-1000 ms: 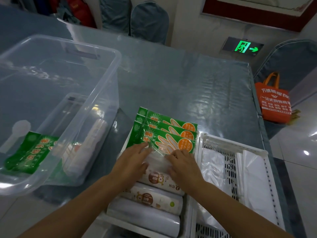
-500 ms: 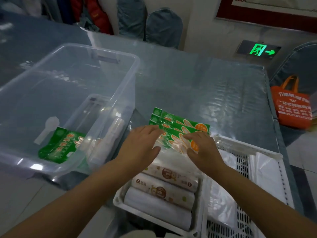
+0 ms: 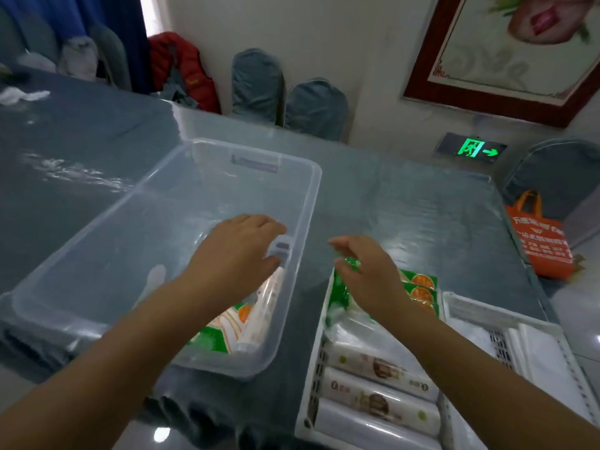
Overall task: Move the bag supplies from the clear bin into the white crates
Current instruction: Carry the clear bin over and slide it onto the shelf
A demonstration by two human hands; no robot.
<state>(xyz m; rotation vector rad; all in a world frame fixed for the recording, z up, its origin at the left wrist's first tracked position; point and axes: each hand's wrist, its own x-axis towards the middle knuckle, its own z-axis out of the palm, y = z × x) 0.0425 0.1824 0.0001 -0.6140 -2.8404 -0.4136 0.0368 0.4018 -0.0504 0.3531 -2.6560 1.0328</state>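
Observation:
The clear bin (image 3: 302, 228) stands on the left of the table. Green and orange packs (image 3: 214, 337) and a white roll (image 3: 269, 297) lie in its near right corner. My left hand (image 3: 237, 251) is inside the bin above them, with its fingers relaxed and nothing in its grip. The left white crate (image 3: 312, 368) holds green glove packs (image 3: 420, 287) at the far end and bag rolls (image 3: 373, 368) nearer me. My right hand (image 3: 367, 271) hovers over the left end of those green packs, fingers loose, holding nothing.
A second white crate (image 3: 470, 306) with folded white bags (image 3: 539, 349) adjoins the first on the right. The table has a blue cloth under clear plastic (image 3: 406, 216). An orange tote bag (image 3: 542, 245) sits past the right edge. Covered chairs (image 3: 315, 108) stand behind.
Both hands have left the green packs in the crate. My left hand has swung left into the clear bin and my right hand has lifted slightly. The view has tilted up.

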